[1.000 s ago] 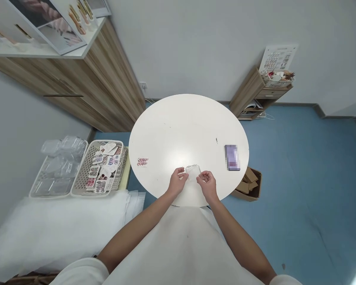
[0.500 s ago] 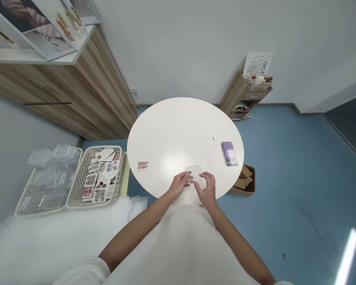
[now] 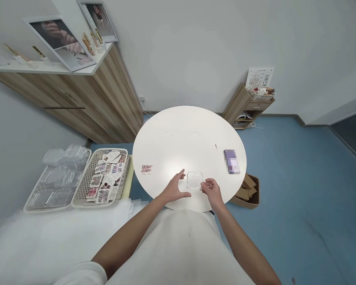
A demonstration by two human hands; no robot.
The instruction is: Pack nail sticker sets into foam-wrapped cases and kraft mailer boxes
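Note:
A small clear plastic box is at the near side of the white oval table. My right hand pinches its right edge between thumb and fingers. To the left of the box is my left hand, open, thumb and fingers spread apart and holding nothing. Further left on the table lies a card of press-on nails in pink and red tones. Whether the box rests on the table or is held just above it, I cannot tell.
A blurred purple item lies at the table's right. On the left stand a basket of nail cards and a basket of clear plastic boxes. A cardboard box is on the floor at right. A wooden cabinet stands behind left.
My left hand has let go of the clear box and moved left, opening. My right hand has closed on the box's right edge. The whole view has tilted up slightly.

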